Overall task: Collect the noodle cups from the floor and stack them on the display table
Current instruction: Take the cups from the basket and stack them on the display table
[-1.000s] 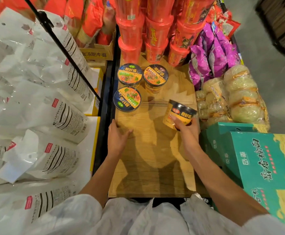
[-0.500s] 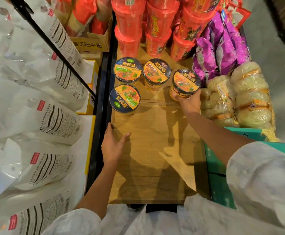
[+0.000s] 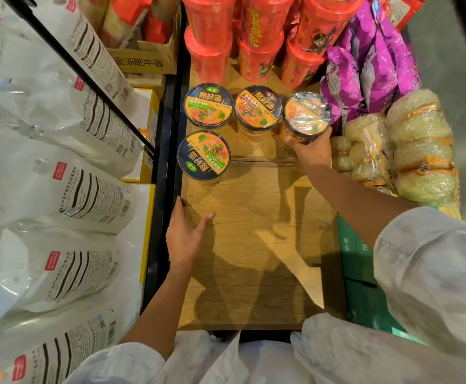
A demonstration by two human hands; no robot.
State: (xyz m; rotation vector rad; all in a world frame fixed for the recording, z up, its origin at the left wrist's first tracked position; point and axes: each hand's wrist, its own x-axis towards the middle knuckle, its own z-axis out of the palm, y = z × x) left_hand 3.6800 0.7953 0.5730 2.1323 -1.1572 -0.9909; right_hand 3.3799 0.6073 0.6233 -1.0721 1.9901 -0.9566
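Several dark-lidded orange noodle cups stand on the wooden display table (image 3: 254, 231). Two sit in the back row, one at the left (image 3: 208, 105) and one in the middle (image 3: 258, 108). A third cup (image 3: 203, 155) stands in front of the left one. My right hand (image 3: 309, 151) grips a fourth cup (image 3: 306, 113) at its near side, at the right end of the back row; it looks upright, on or just above the wood. My left hand (image 3: 183, 236) rests flat on the table's left edge, fingers apart, holding nothing.
Red noodle tubs (image 3: 254, 37) are stacked behind the cups. Purple snack bags (image 3: 370, 62) and wrapped noodle cakes (image 3: 417, 151) crowd the right side, with a green box (image 3: 364, 286) below them. White bags (image 3: 60, 189) fill a black-framed rack on the left.
My right hand has carried the cup from mid-table up to the right end of the back row, next to the middle cup. My left hand slid slightly left to the table's edge.
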